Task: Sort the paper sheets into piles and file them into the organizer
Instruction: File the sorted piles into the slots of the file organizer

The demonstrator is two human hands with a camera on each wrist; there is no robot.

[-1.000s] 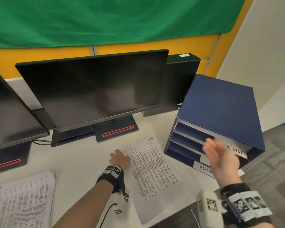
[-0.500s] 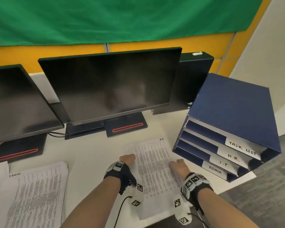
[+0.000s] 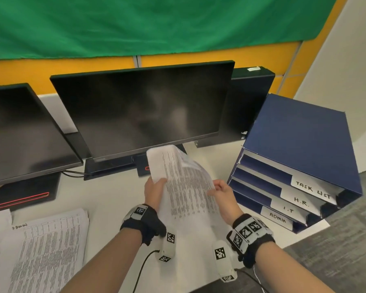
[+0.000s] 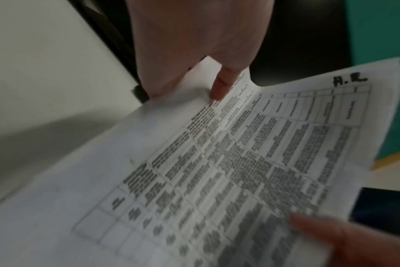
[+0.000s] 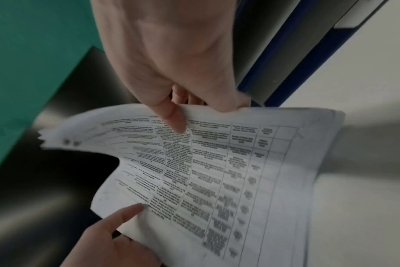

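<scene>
A stack of printed sheets point(image 3: 188, 191) marked "H.R." at one corner point(image 4: 349, 80) is lifted off the white desk, its far end curling up. My left hand point(image 3: 154, 190) pinches its left edge, thumb on top point(image 4: 219, 86). On the right edge my right hand point(image 3: 221, 192) pinches the same stack point(image 5: 217, 171), thumb over the print point(image 5: 171, 115). The blue organizer point(image 3: 300, 140) stands to the right, with slots labelled TASK LIST, H.R. point(image 3: 300, 200), I.T and ADMIN.
A second pile of printed sheets point(image 3: 49, 248) lies at the desk's front left. Two dark monitors point(image 3: 144, 111) and their stands fill the back of the desk point(image 3: 112, 193). A cable runs from my left wrist. Grey carpet shows past the desk's right corner.
My right hand came back from the organizer's slots to the stack. Both hands then took hold of the sheets and raised them off the desk.
</scene>
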